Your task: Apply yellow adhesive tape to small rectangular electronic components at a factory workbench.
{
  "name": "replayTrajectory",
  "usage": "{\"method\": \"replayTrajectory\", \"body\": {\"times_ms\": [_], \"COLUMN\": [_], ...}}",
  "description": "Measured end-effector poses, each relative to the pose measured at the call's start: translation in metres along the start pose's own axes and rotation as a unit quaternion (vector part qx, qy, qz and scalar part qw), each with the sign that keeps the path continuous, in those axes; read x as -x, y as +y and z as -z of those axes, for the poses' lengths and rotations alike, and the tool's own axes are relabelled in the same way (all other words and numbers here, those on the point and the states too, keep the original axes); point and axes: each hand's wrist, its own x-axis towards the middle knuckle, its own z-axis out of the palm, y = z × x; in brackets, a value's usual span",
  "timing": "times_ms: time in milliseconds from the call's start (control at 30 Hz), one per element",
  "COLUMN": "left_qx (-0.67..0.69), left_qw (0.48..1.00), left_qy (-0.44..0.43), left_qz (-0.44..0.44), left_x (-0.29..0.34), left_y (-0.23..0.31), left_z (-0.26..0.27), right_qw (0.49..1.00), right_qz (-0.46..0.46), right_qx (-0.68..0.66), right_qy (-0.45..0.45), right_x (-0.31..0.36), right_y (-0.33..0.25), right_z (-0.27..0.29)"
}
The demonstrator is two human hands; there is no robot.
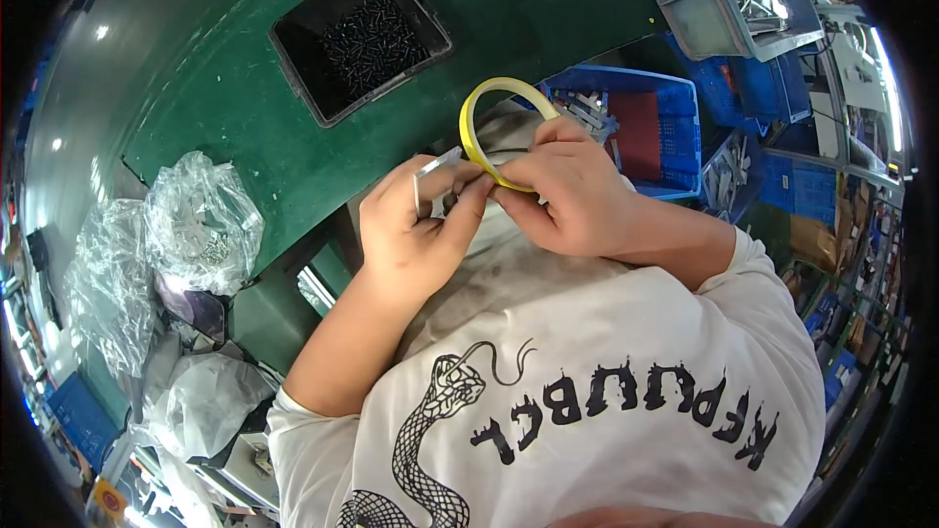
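Observation:
A roll of yellow tape [469, 127] is held up in front of my chest, tilted so its hollow centre shows. My right hand [577, 186] grips its lower right side, thumb and fingers closed on the rim. Close beside it, my left hand [416, 225] is closed around a small flat metal piece [423, 191] with a bright edge. The left fingertips meet the tape's lower edge near the right fingers. What else lies inside the left fingers is hidden.
On the green table [235, 59] stands a black bin [293, 64] of small dark screw-like parts. A blue crate [685, 127] with metal pieces sits to the right. Clear plastic bags [201, 225] lie at the left. Grey bins [699, 0] stand far right.

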Motion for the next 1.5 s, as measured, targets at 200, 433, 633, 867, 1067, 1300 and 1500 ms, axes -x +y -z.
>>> {"method": "replayTrajectory", "body": {"times_ms": [200,433,633,867,1067,1300,1500], "left_qx": [0.014,-0.008,-0.04,-0.112,-0.057,-0.058,0.023], "left_qw": [0.998,0.999,0.999,0.993,0.997,0.996,0.997], "left_qy": [0.03,0.035,0.022,-0.01,0.0,-0.034,-0.058], "left_qz": [0.049,0.015,0.002,0.022,0.06,0.061,0.038], "left_x": [0.006,0.002,0.003,0.001,0.003,0.003,0.002], "left_y": [-0.002,0.002,0.0,0.006,0.004,0.003,0.0], "left_z": [-0.003,-0.004,-0.004,-0.003,-0.007,-0.003,0.0], "right_qw": [1.0,1.0,0.999,0.999,0.999,0.998,0.999], "right_qz": [-0.001,-0.01,0.007,-0.007,-0.006,-0.054,-0.048], "right_qx": [0.015,0.016,0.046,0.037,0.033,-0.004,0.006], "right_qy": [0.009,-0.012,-0.012,-0.032,-0.03,-0.037,-0.022], "right_x": [-0.002,-0.001,0.001,0.002,0.002,0.006,0.004], "right_y": [-0.001,-0.003,-0.003,-0.002,-0.001,-0.002,0.0], "right_z": [-0.002,-0.002,-0.004,-0.006,-0.006,-0.003,0.0]}}
